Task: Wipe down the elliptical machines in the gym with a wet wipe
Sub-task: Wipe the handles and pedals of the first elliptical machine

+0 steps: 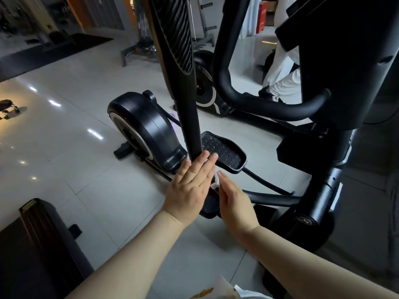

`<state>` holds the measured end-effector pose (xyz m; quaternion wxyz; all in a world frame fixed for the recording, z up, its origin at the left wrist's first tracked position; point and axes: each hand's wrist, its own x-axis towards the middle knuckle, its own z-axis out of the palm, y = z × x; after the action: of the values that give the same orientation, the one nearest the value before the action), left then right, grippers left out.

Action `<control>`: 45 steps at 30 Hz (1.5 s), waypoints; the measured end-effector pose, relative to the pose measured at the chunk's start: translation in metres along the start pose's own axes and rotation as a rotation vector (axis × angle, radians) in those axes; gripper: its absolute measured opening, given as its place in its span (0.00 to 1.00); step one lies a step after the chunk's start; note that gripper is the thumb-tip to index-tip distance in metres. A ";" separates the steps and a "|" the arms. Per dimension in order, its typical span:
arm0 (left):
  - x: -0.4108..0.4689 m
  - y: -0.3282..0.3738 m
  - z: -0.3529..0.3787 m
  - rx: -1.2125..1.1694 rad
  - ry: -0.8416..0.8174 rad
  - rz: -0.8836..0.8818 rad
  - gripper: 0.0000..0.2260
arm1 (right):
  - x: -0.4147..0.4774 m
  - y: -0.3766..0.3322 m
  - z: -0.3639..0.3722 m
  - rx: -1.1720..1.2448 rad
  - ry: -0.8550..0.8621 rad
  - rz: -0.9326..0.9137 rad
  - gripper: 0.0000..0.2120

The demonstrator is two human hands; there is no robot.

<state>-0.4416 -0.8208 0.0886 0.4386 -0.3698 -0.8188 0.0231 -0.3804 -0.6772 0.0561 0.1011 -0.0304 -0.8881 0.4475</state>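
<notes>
Wiping elliptical, frame centre | swing bar probably pivots, pinch risk against pedal | left hand, right hand both flat, outstretched, nothing pinched | wet wipe showing between them, only pressed, may slip.

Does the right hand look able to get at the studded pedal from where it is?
Probably yes. The right hand is just short of the pedal, fingers pointing toward it, nothing visible between; the upright bar stands off to the left.
</notes>
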 end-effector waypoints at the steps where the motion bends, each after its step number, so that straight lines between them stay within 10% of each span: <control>1: -0.001 0.001 0.001 0.004 -0.004 0.012 0.17 | 0.000 -0.004 0.002 0.009 -0.001 -0.035 0.23; 45: -0.005 0.066 0.022 -0.053 -0.417 -0.049 0.17 | -0.028 0.084 -0.033 -0.470 0.007 -0.058 0.29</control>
<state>-0.4180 -0.7700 0.0475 0.2501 -0.3485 -0.9008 0.0669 -0.3496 -0.6049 0.0032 0.1071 -0.0291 -0.9680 0.2251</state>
